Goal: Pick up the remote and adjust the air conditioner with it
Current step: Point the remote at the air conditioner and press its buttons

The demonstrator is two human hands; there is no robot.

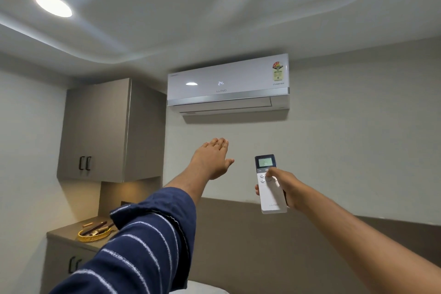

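Observation:
A white air conditioner point(229, 83) hangs high on the wall ahead, its front panel showing 24. My right hand point(285, 187) holds a slim white remote point(270, 194) upright below the unit, pointed at it, with my thumb resting on the buttons under its small lit screen. My left hand point(213, 159) is stretched out flat toward the wall just under the air conditioner, fingers together, palm down, holding nothing. The left arm wears a dark blue striped sleeve.
A grey wall cabinet point(105, 131) hangs at the left of the unit. Below it a counter point(71, 236) carries a yellow woven tray point(94, 234) with sticks in it. A round ceiling light point(53, 5) glows at the upper left.

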